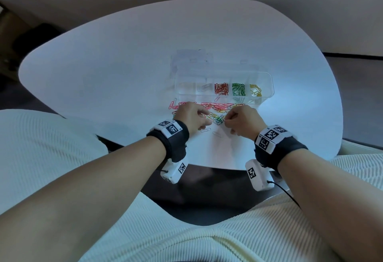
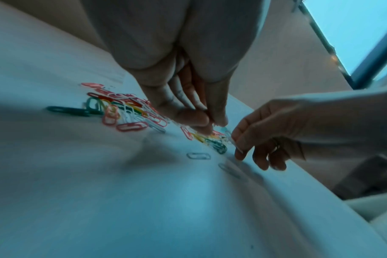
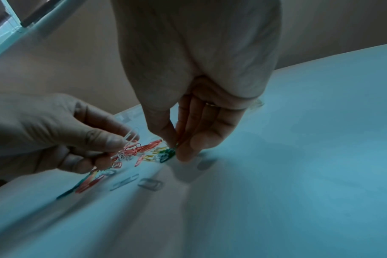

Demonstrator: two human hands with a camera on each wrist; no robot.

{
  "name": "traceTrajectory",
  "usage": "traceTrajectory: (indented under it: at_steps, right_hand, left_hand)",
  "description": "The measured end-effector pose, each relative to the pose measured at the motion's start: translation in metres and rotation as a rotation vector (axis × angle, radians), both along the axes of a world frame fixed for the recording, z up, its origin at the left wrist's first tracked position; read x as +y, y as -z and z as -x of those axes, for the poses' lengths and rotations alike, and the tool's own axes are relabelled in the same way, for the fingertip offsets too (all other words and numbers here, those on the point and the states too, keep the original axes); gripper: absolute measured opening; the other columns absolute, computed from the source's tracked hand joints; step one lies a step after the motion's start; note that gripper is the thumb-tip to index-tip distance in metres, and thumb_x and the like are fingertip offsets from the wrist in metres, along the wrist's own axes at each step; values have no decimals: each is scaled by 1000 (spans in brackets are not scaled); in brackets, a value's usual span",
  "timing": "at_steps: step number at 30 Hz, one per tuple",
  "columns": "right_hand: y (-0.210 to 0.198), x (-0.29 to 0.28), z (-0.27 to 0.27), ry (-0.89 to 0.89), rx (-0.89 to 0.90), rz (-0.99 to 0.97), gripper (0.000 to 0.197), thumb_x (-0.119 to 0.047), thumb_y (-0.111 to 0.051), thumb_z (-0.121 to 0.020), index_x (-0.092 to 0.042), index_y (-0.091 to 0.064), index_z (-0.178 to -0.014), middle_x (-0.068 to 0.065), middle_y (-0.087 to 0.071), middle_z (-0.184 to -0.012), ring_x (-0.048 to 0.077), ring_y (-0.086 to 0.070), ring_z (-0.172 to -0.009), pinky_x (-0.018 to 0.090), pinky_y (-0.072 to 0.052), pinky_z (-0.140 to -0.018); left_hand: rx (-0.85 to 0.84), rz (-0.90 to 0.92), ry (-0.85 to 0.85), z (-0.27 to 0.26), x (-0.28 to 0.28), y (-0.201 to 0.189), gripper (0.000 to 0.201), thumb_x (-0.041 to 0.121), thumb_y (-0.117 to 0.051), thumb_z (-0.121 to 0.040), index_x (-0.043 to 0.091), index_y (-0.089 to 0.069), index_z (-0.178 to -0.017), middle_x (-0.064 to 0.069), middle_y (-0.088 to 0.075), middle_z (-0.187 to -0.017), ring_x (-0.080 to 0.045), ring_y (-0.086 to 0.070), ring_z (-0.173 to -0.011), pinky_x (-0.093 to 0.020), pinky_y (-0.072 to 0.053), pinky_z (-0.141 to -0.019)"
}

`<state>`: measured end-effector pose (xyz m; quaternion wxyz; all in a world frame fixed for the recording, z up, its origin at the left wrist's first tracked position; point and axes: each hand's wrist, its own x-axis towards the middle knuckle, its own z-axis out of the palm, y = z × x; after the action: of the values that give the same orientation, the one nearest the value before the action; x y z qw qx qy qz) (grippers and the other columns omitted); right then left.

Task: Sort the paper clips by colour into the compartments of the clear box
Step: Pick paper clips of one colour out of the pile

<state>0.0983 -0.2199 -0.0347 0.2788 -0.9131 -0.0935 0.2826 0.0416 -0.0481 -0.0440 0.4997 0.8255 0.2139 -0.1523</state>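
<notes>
Head view: both hands work low over a scatter of mixed-colour wire paper clips (image 1: 209,109) on a white rounded table (image 1: 103,65), just in front of a clear plastic compartment box (image 1: 267,81).
Box contents: red clips (image 1: 221,89), green clips (image 1: 238,90) and yellow clips (image 1: 256,90) each fill their own compartment; pale clips (image 1: 204,87) lie in another, and the leftmost looks empty.
Left hand, head view: left hand (image 1: 190,117) has fingers curled over the pile; what they hold is hidden from this angle.
Right hand, head view: right hand (image 1: 242,120) is curled, fingertips down at a green tangle.
Left wrist view: left thumb and fingers (image 2: 194,117) press together just above the clips; a grasp looks likely but the clip itself is blurred. Two pale clips lie apart on the table nearer the camera.
Right wrist view: right thumb and forefinger (image 3: 183,150) pinch at a green clip (image 3: 166,153) at the pile's edge. Across from them, the left hand (image 3: 62,132) pinches a few white clips (image 3: 130,135).
Risk, tangles: clips in the pile overlap, so lifting the green one could drag a neighbour of another colour along.
Risk, mixing: pale clips are hard to see against the white table and could be missed.
Risk, drop: several thin clips in one pinch may slip out on the way to the box.
</notes>
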Motion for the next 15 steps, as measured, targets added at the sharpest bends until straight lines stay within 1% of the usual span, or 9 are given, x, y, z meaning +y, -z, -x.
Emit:
traceTrajectory:
  at_steps: [2,5,7,9,11,13,15]
  right_hand:
    - [-1,-1,-1,3,9,-29,5,-7,-64,-82,-11,-66,-79,3,-66,-71,12,-64,-52,17,-46,-44]
    - [0,-2,-3,-15,8,-42,16,-7,-69,-80,-21,-64,-73,3,-69,-74,12,-65,-54,19,-48,-49]
    - [0,-2,-4,-14,4,-59,17,-10,-74,-79,-23,-66,-71,2,-70,-75,12,-64,-56,19,-50,-51]
    - [-2,-3,-4,-11,0,-81,11,-15,-78,-78,-18,-69,-71,0,-69,-69,12,-63,-55,15,-47,-47]
    - [-3,-3,-4,16,11,-107,13,-21,-79,-78,-12,-70,-74,-2,-66,-63,12,-62,-53,13,-42,-42]
    - [-3,-2,-4,63,44,-137,20,-25,-76,-82,-8,-66,-77,-1,-66,-64,13,-63,-53,19,-45,-43]
    - [-5,1,-5,137,140,-217,19,-22,-66,-89,-7,-60,-79,4,-65,-69,19,-62,-54,25,-46,-45]
  left_hand:
    - [1,59,-49,0,3,-2,22,8,-80,-76,8,-74,-97,-6,-73,-75,-21,-73,-70,-36,-61,-76]
    - [0,106,-75,1,7,-2,13,6,-76,-78,5,-75,-91,-7,-73,-77,-21,-72,-72,-38,-60,-78]
    - [7,100,-70,2,10,-1,7,9,-75,-80,5,-74,-87,-8,-73,-79,-20,-71,-72,-38,-60,-78]
    - [8,80,-39,4,11,0,7,13,-74,-81,6,-73,-84,-8,-73,-81,-19,-69,-70,-38,-60,-78]
    - [9,57,1,4,11,0,8,16,-74,-82,9,-72,-80,-5,-71,-78,-17,-66,-67,-36,-59,-77]
    - [6,48,30,5,10,0,12,18,-76,-82,13,-69,-73,-3,-67,-68,-15,-62,-62,-34,-57,-74]
    - [7,56,38,6,9,-1,14,18,-77,-80,16,-68,-70,-4,-67,-65,-15,-62,-60,-33,-57,-70]
